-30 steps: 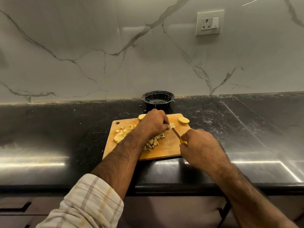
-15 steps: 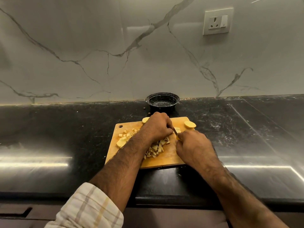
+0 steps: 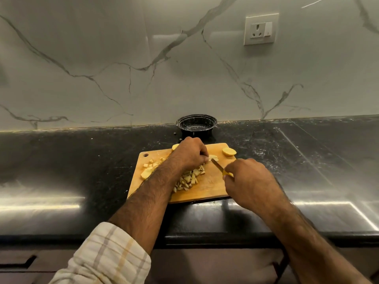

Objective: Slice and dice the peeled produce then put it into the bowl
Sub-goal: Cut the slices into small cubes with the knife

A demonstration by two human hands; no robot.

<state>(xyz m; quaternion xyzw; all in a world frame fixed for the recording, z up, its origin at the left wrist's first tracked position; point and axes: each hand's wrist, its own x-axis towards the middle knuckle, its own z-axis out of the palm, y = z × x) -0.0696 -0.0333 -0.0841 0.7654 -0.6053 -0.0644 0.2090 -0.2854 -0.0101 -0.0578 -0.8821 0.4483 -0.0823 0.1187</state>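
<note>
A wooden cutting board [image 3: 211, 186] lies on the black counter. On it my left hand [image 3: 189, 153] pinches a pale yellow slice of peeled produce [image 3: 214, 157] with curled fingers. My right hand [image 3: 249, 180] grips a yellow-handled knife [image 3: 219, 167], its blade tip against that slice. A pile of diced pieces [image 3: 189, 179] lies below my left hand, and more bits and a bigger chunk [image 3: 146, 173] sit at the board's left. A round slice [image 3: 229, 151] rests at the far right corner, another piece [image 3: 175, 147] peeks out behind my left hand. A black bowl [image 3: 196, 125] stands behind the board.
The glossy black counter [image 3: 71, 171] runs left and right under a marble wall with a power socket [image 3: 260, 29]. Dark drawers [image 3: 18, 261] sit below the counter's front edge.
My right hand has drawn back toward me with the knife, showing more blade, while the left hand stays on the slice. The camera has shifted a little.
</note>
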